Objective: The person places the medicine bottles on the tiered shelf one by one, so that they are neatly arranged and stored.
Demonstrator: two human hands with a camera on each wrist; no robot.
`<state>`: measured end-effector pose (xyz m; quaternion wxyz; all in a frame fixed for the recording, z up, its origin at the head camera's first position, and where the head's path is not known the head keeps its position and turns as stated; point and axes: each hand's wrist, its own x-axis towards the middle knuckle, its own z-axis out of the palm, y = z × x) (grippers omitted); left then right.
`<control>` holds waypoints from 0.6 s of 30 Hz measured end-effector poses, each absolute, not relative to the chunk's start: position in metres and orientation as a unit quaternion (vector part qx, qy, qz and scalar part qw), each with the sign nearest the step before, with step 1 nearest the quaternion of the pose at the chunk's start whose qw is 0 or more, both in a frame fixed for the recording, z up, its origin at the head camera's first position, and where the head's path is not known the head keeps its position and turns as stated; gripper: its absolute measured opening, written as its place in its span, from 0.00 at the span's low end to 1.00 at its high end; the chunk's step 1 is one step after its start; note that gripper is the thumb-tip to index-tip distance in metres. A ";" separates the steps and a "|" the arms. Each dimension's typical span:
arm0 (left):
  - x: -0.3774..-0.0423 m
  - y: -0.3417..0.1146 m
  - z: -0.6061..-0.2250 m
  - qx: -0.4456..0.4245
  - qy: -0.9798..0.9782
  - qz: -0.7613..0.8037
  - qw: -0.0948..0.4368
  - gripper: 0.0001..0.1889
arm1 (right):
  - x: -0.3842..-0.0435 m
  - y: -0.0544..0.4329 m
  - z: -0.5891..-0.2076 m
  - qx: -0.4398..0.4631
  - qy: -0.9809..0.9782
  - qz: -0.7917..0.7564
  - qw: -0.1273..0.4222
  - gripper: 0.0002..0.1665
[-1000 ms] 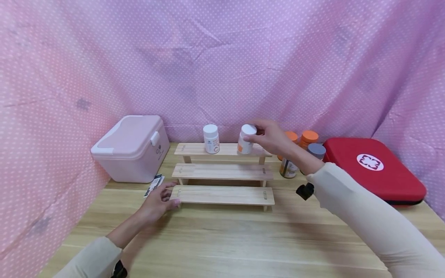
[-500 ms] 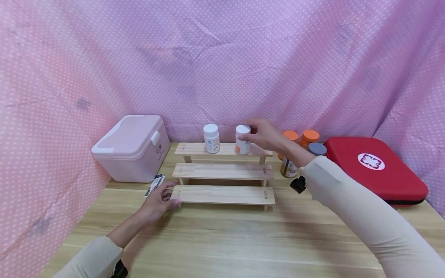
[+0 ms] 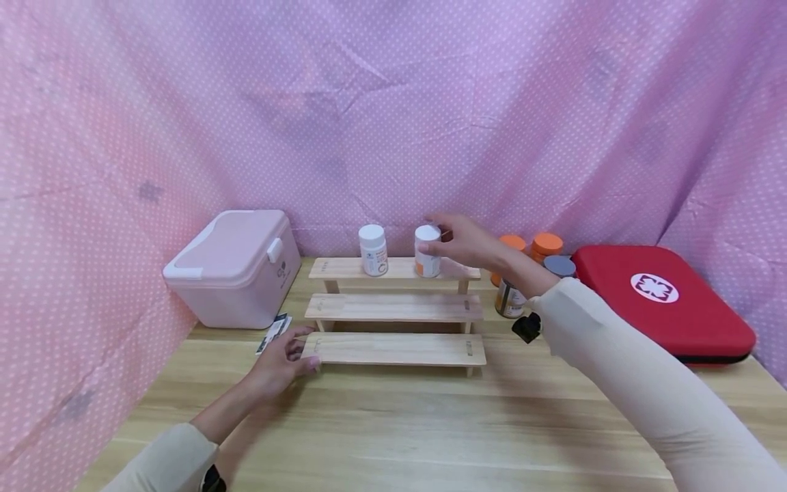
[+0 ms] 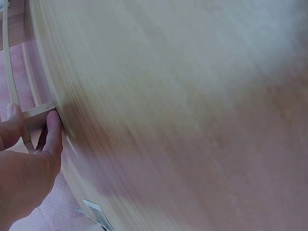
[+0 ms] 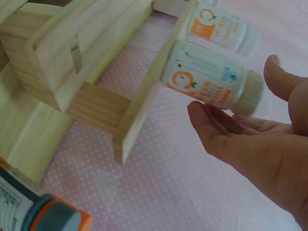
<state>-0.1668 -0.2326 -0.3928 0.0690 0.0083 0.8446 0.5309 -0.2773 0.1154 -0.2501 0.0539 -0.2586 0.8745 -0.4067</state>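
A three-tier wooden display rack (image 3: pixel 393 350) stands on the table. My left hand (image 3: pixel 279 362) grips the left end of its lowest tier; in the left wrist view the thumb (image 4: pixel 10 127) lies on the board and a finger touches the leg. On the top tier, two white vitamin bottles stand upright, the left bottle (image 3: pixel 373 251) apart from the right bottle (image 3: pixel 427 256). Beside that right bottle is my right hand (image 3: pixel 470 242). In the right wrist view its thumb (image 5: pixel 281 79) is clear of the cap, and the fingertips are close under the bottle (image 5: pixel 204 79), perhaps touching it.
Several bottles with orange lids (image 3: pixel 546 244) and a grey lid (image 3: pixel 559 266) stand right of the rack, partly behind my right forearm. A red first-aid case (image 3: pixel 670 307) lies at far right. At left are a pink lidded box (image 3: pixel 230 273) and a small printed card (image 3: pixel 274 333).
My right hand has moved left, bringing the right bottle from a tilt to upright on the top tier, and its thumb is now off the cap. The left hand stays in place.
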 end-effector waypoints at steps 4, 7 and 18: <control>-0.166 -0.232 -0.393 0.008 0.848 0.525 0.069 0.31 | -0.268 0.130 -0.242 -0.258 0.873 -0.411 0.053 0.43; -0.167 -0.232 -0.393 0.012 0.850 0.523 0.068 0.31 | -0.258 0.147 -0.238 -0.250 0.883 -0.396 0.032 0.45; -0.166 -0.233 -0.392 0.016 0.849 0.523 0.071 0.31 | -0.225 0.224 -0.259 -0.210 0.916 -0.341 -0.038 0.39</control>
